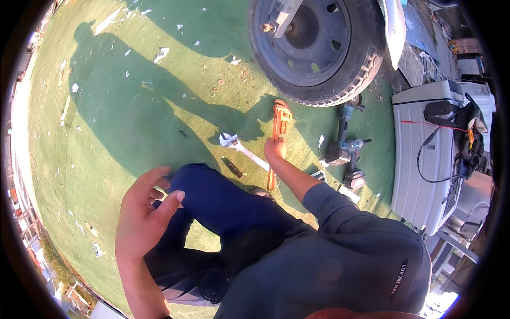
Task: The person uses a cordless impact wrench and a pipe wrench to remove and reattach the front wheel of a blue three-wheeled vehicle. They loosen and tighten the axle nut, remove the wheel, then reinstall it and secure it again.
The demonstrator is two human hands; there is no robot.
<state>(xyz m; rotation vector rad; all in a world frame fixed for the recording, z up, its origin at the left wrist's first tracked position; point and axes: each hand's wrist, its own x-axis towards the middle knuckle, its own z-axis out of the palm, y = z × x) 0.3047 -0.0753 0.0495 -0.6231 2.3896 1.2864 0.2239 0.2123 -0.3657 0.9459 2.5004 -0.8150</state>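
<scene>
wheel with black tyre (317, 47), cordless power tools (350, 146), green turf (74, 175), pale boxy unit (411, 186), black cable (418, 159) looped against it

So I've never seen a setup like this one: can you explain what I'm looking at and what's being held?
There is no machine here, just a person's two bare hands. The single picture comes from a wide fisheye camera on the person's head, looking down, so straight edges bend near the rim. The right hand grips an orange pipe wrench by its handle. The left hand is empty and open near a bent knee. On the green ground lie a silver adjustable wrench and two cordless power tools, close to a wheel with a tyre.
</scene>
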